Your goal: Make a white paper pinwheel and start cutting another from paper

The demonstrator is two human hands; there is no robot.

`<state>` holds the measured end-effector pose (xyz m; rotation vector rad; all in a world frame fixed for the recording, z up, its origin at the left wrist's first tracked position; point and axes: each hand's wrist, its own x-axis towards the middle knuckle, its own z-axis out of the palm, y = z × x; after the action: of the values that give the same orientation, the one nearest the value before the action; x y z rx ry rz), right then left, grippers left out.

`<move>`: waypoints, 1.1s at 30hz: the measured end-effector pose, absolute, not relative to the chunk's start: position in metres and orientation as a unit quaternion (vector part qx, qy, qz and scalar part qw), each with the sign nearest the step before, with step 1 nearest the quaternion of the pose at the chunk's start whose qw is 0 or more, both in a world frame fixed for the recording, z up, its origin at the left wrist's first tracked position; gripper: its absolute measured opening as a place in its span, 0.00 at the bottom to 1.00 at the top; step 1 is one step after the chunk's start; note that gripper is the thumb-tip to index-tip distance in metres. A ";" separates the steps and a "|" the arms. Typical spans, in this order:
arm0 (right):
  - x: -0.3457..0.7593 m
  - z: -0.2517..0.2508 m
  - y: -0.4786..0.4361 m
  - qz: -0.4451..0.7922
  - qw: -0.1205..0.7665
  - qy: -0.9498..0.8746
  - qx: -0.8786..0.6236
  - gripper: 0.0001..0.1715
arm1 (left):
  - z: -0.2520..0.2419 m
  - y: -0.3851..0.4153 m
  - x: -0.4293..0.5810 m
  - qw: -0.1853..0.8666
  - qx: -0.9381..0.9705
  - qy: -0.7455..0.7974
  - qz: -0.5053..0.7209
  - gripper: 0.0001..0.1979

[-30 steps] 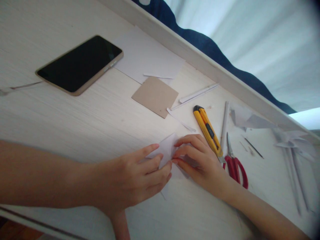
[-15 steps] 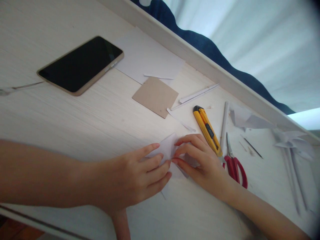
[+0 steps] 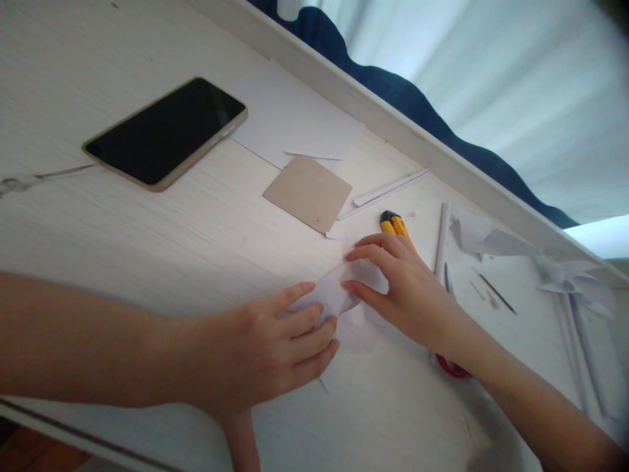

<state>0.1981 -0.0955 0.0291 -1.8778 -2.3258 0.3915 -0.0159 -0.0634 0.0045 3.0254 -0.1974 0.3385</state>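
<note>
Pressing left hand (image 3: 265,347): fingers flat on the paper (image 3: 334,295), not gripping.
Paper: on the table (image 3: 147,249) between both hands; long axis left to right, right end tilted away.
Right hand (image 3: 407,292): thumb and fingers pinch its flap.
Utility knife (image 3: 393,224): just behind.

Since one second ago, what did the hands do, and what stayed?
The right hand moved away from the person, drawing a flap of the white paper along; it now hides most of the yellow cutter. The left hand kept pressing the paper; the phone stayed.
</note>
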 end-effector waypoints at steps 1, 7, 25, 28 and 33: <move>0.198 0.030 -0.094 0.132 0.057 -0.770 -0.621 0.14 | 0.004 -0.063 -0.016 0.046 0.991 -0.065 0.110 0.39; 0.199 0.032 -0.085 0.156 0.055 -0.777 -0.607 0.10 | 0.004 -0.064 -0.017 0.063 0.989 -0.064 0.117 0.41; 0.187 0.040 -0.089 0.060 0.040 -0.810 -0.582 0.02 | 0.003 -0.064 -0.018 0.071 0.989 -0.065 0.113 0.41; 0.184 0.043 -0.092 0.059 0.038 -0.823 -0.563 0.02 | 0.003 -0.063 -0.018 0.068 0.989 -0.064 0.111 0.42; 0.182 0.043 -0.100 0.043 0.086 -0.850 -0.518 0.05 | 0.003 -0.063 -0.018 0.059 0.990 -0.069 0.112 0.40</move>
<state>0.1817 -0.0998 0.0426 -1.5442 -2.5341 0.1276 -0.0177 -0.0627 0.0030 2.9977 -0.2081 0.3388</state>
